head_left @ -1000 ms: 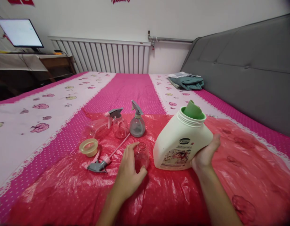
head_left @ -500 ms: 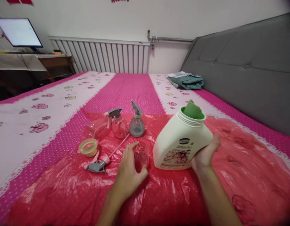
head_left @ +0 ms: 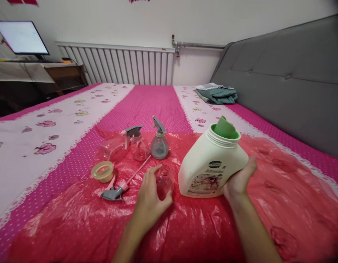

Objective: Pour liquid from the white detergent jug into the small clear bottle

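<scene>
My left hand [head_left: 151,195] is curled around a small clear bottle [head_left: 165,179], uncapped and upright on the red plastic sheet [head_left: 103,226]. In my right hand [head_left: 240,179] is a large cream detergent jug [head_left: 207,164], gripped by its right side and slightly tilted. A green pouring spout [head_left: 225,127] shows in the jug's open mouth; the jug's handle is hidden. Left of my left hand lies a grey and pink spray nozzle [head_left: 114,193] with its thin tube pointing up and right. Beside it stands a yellowish cap [head_left: 102,171].
Behind the small bottle stand a grey spray bottle [head_left: 159,146] and a pink spray bottle [head_left: 138,148]. A clear bottle [head_left: 112,149] lies to their left. Folded clothes [head_left: 218,95] rest at the back right by the grey headboard [head_left: 284,73]. A monitor [head_left: 22,37] stands far left.
</scene>
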`<state>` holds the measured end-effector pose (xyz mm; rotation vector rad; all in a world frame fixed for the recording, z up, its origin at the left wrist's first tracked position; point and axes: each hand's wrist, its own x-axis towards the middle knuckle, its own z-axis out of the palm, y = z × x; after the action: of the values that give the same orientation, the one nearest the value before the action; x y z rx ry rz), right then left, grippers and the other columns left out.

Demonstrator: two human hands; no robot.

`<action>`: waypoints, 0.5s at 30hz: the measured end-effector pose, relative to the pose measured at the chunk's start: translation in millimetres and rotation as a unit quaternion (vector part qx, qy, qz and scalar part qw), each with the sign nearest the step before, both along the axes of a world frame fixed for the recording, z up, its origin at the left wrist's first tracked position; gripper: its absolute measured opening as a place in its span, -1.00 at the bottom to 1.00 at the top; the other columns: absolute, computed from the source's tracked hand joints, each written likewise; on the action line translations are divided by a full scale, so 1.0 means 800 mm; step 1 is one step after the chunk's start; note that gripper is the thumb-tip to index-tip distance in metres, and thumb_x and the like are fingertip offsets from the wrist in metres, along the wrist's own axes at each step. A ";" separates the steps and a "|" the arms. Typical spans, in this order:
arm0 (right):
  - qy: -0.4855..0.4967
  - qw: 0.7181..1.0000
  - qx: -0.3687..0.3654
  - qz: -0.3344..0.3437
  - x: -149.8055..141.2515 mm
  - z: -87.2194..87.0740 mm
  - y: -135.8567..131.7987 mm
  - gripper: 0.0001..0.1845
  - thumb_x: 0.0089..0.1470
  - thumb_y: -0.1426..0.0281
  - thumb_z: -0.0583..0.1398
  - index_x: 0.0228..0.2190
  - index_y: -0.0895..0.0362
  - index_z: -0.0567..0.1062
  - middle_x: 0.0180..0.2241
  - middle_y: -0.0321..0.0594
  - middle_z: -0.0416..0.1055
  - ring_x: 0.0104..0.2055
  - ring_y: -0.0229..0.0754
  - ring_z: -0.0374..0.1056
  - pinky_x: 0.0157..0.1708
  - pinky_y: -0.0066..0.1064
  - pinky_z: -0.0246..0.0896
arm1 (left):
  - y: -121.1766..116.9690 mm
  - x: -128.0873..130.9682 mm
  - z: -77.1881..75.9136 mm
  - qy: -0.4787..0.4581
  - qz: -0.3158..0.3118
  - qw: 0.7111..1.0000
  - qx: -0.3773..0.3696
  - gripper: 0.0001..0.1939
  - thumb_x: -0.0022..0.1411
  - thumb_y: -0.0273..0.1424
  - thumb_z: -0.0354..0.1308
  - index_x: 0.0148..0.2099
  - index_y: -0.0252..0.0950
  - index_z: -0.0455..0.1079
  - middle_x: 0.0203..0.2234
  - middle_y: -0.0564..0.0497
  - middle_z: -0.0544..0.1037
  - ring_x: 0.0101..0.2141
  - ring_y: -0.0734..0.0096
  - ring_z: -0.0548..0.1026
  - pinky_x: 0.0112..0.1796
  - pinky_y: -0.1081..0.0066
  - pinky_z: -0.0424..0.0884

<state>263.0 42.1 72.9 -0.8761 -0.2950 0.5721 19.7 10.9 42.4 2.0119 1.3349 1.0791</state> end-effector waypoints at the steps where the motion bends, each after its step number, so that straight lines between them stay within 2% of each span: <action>1: -0.001 1.000 -0.001 0.002 0.000 0.000 0.000 -0.19 0.04 -0.35 0.16 -0.18 0.14 0.59 -0.19 -0.17 0.59 -0.05 -0.09 0.49 0.01 -0.28 0.45 | 0.000 0.000 0.000 -0.002 0.001 1.000 -0.001 -0.38 0.25 -0.42 0.23 0.33 -0.22 0.23 0.18 -0.19 0.46 0.23 -0.08 0.47 0.29 -0.15 0.39; 5: -0.001 1.000 -0.004 0.001 0.001 -0.001 0.001 -0.18 0.07 -0.37 0.12 -0.16 0.13 0.58 -0.19 -0.18 0.60 -0.04 -0.07 0.50 -0.01 -0.26 0.46 | 0.000 0.000 0.001 -0.009 0.002 1.000 -0.002 -0.38 0.24 -0.42 0.24 0.32 -0.21 0.24 0.17 -0.19 0.47 0.23 -0.08 0.47 0.29 -0.15 0.38; 10: 0.008 1.000 0.004 0.008 0.001 0.000 0.000 -0.17 0.03 -0.36 0.18 -0.10 0.12 0.59 -0.15 -0.23 0.61 -0.10 -0.14 0.51 -0.06 -0.33 0.47 | -0.001 -0.002 0.003 -0.011 -0.007 1.000 -0.012 -0.41 0.29 -0.37 0.22 0.33 -0.24 0.23 0.19 -0.23 0.46 0.25 -0.11 0.46 0.29 -0.16 0.37; 15: 0.005 1.000 0.007 0.007 0.001 0.000 -0.001 -0.19 0.00 -0.35 0.21 -0.17 0.14 0.59 -0.20 -0.21 0.61 -0.10 -0.13 0.50 -0.06 -0.33 0.48 | -0.003 -0.005 0.006 -0.017 -0.016 0.999 -0.035 -0.45 0.36 -0.30 0.21 0.33 -0.24 0.24 0.23 -0.25 0.45 0.28 -0.14 0.43 0.31 -0.17 0.35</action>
<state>263.8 41.3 73.0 -0.8580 -0.2954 0.5869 15.8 8.5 47.2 1.9484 1.2995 1.0331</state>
